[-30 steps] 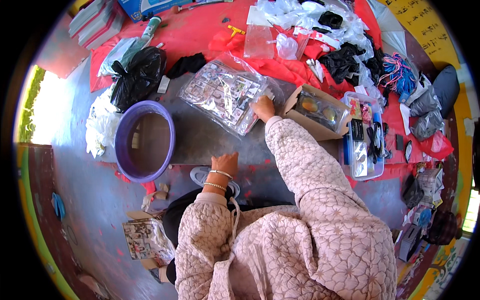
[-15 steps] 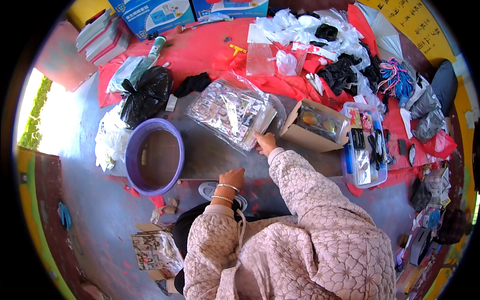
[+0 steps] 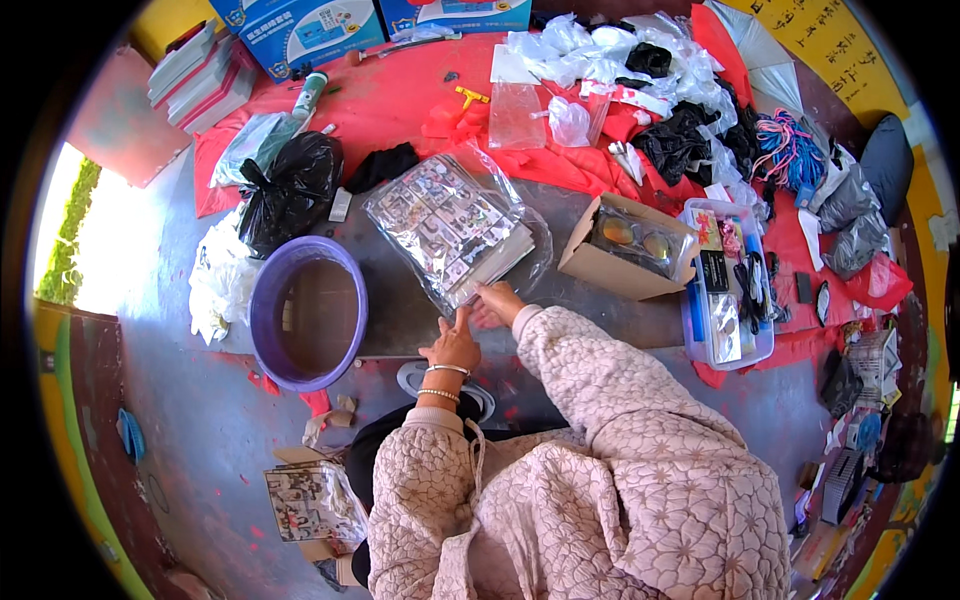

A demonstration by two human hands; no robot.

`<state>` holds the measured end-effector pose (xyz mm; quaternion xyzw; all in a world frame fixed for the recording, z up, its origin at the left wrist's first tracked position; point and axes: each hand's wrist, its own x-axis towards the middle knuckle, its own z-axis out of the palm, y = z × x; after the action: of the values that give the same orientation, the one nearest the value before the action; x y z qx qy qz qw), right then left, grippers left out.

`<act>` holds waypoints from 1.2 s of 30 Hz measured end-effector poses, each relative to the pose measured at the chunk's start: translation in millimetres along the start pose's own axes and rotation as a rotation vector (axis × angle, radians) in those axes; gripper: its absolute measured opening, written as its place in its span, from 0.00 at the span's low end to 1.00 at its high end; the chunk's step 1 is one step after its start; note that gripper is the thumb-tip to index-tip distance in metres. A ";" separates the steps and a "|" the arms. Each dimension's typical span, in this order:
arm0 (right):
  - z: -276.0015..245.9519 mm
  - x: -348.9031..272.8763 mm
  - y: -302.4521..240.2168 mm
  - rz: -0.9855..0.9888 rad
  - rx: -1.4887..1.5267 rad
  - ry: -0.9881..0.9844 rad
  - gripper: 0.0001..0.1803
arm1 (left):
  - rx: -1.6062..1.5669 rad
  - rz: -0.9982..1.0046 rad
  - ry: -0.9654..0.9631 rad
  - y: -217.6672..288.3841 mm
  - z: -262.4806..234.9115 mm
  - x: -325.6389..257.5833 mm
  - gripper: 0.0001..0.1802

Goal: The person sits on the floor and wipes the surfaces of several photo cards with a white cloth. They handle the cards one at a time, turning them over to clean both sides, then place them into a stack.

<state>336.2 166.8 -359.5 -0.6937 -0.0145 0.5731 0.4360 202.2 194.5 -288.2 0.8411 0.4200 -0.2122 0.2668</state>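
On the dark table in front of me lies a clear plastic bag (image 3: 535, 262) around a thick stack of picture-printed sheets or booklets (image 3: 440, 222). My right hand (image 3: 502, 304) pinches the bag's near end; its lower fingers are smeared by motion. My left hand (image 3: 455, 345), with bracelets at the wrist, reaches the bag's near corner, its index finger stretched out and the thumb apart. Right of the bag stands an open cardboard box (image 3: 610, 270) holding wrapped sunglasses (image 3: 640, 238).
At the left are a purple basin (image 3: 262, 345) and a tied black bag (image 3: 300, 190). A clear bin (image 3: 695, 330) of small goods sits at the right. Plastic bags (image 3: 570, 50) lie heaped on red cloth behind. A carton with printed sheets (image 3: 305, 500) is by my left leg.
The bagged stack has turned and shifted slightly left and nearer. My right hand has moved left along with it, and my left hand has opened from a fist and come up to its near corner.
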 end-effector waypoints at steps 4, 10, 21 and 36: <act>-27.7 -6.9 -9.2 -0.505 -0.576 0.384 0.15 | 0.093 -0.041 -0.077 10.9 -6.1 -4.5 0.35; -53.3 -8.1 -64.4 -0.814 -0.914 0.797 0.17 | 0.135 -0.039 0.041 -5.0 8.2 6.9 0.29; -66.2 40.6 -45.7 -0.784 -0.869 0.734 0.28 | -0.900 -0.172 0.438 -25.4 14.3 61.5 0.30; -67.1 56.9 -10.6 -0.801 -0.824 0.780 0.20 | -1.297 0.131 0.053 -26.3 40.7 120.1 0.38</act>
<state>414.9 163.5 -399.9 -0.8992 -0.3281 0.0249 0.2882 242.1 253.5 -396.3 0.5383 0.4172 0.1218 0.7221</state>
